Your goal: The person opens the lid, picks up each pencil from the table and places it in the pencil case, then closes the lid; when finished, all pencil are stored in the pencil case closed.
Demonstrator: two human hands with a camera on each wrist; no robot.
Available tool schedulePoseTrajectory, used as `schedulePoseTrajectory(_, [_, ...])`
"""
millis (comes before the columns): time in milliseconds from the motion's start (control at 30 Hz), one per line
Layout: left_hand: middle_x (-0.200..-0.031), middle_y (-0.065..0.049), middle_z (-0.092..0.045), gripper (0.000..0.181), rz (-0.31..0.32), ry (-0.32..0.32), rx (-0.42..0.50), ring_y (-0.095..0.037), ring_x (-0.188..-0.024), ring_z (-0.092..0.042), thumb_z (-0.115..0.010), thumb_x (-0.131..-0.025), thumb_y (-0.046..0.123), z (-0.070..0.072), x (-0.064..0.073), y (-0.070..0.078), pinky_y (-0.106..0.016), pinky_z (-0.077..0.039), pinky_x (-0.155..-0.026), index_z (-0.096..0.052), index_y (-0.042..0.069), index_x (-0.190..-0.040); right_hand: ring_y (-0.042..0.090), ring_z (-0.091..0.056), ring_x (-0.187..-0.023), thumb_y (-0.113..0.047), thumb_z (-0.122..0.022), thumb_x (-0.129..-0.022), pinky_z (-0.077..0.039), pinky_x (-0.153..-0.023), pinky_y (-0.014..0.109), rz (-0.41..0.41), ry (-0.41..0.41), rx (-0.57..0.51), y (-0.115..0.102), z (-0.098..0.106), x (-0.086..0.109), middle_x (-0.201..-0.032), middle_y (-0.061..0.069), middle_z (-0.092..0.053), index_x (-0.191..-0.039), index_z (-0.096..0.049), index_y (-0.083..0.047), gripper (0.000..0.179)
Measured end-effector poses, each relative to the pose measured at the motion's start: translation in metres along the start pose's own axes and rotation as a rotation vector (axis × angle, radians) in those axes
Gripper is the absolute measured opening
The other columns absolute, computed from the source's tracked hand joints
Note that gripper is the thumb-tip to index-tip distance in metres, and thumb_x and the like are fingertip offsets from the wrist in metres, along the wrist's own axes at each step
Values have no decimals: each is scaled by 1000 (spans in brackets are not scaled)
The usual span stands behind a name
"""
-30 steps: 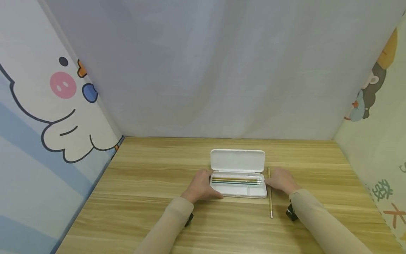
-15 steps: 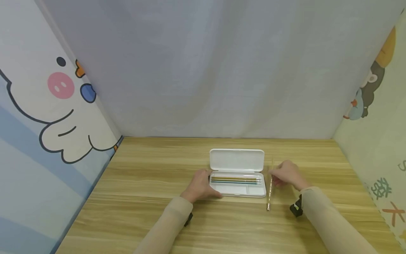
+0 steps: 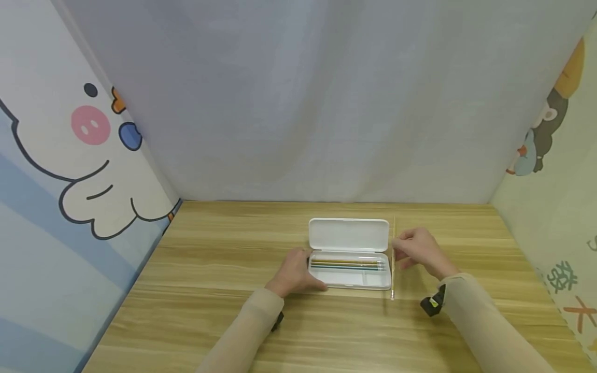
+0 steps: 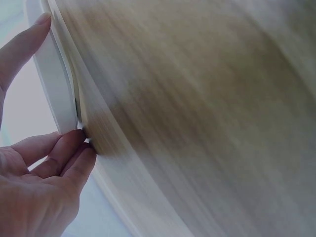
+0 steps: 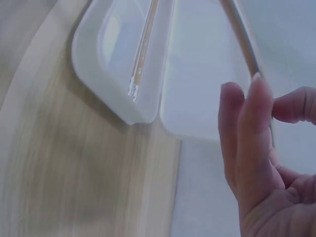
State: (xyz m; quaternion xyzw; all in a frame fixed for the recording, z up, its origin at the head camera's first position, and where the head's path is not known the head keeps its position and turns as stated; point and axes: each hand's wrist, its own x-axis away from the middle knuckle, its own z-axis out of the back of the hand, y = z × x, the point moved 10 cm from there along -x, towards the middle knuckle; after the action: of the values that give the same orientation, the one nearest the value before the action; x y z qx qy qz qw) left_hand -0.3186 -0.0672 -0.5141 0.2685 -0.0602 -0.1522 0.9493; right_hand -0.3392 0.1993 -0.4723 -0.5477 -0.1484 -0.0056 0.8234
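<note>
A white pencil case (image 3: 337,280) lies on the table with its lid (image 3: 349,234) raised at the back. Several pencils (image 3: 347,264) in gold and green lie lengthwise in its rear section. At the case's left end, my left hand (image 3: 293,273) holds it between thumb and fingers; the left wrist view shows the thumb on the case wall (image 4: 55,89). To the right of the case, my right hand (image 3: 422,251) pinches a gold pencil (image 3: 393,280) near its middle, eraser end toward me. This pencil (image 5: 242,34) is off the table, apart from the case.
The wood-grain table (image 3: 224,254) ends at a pale grey curtain (image 3: 289,103) at the back. Cartoon-printed panels stand at the left (image 3: 42,217) and right (image 3: 555,223). A small front compartment (image 3: 375,280) sits in the case's right part.
My right hand has taken hold of the gold pencil and lifted it off the table, bringing it farther back and beside the case. The left hand stays at the case's end.
</note>
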Motion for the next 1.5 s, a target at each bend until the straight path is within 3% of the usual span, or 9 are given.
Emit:
schedulePoseTrajectory(467, [-94,-1,-55,89,-5,-2,-29,-16,-87,-48,-90,-53,49,-1,-1,1,-31,-44,-78,-60,5,-124,24,-64,-65,-8,-59,-85,-55,-61,37,152,-54,32,-24,-23,-7,-77,14,-65,-94,-60,8,18])
schedulePoseTrajectory(733, [-95,-2,-56,88,-13,3,-22,-17,-88,-49,-90,-53,48,-1,0,4,-32,-44,-80,-60,4,-123,25,-64,-66,-4,-59,-85,-55,-63,36,191,-121,43,-31,-44,-11,-84,23,-64,-100,-57,9,20])
schedulePoseTrajectory(867, [-95,-1,-56,86,-8,5,-29,-17,-88,-49,-91,-52,48,-2,0,3,-31,-44,-80,-62,5,-121,31,-65,-70,-4,-59,-85,-55,-62,36,214,-159,66,-34,-54,-15,-84,24,-64,-100,-58,9,20])
schedulePoseTrajectory(1000, [-93,-1,-56,85,-8,6,-29,-16,-87,-49,-91,-52,48,-2,0,1,-31,-45,-79,-62,5,-120,33,-64,-71,-4,-61,-87,-54,-59,35,259,-193,122,-38,-64,-20,-84,23,-64,-99,-61,8,17])
schedulePoseTrajectory(1233, [-90,1,-56,81,-34,23,-40,-16,-85,-49,-90,-51,48,-1,-1,1,-31,-44,-78,-63,7,-116,15,-59,-71,-3,-65,-88,-51,-63,30,420,-214,347,-53,-78,-22,-81,6,-64,-95,-66,3,9])
schedulePoseTrajectory(1500, [-89,0,-54,82,-13,27,-34,-16,-83,-48,-91,-50,46,0,-1,-1,-30,-43,-76,-64,7,-116,13,-56,-75,-4,-66,-87,-49,-68,32,435,-249,502,-44,-94,-30,-80,-2,-63,-91,-70,-4,6])
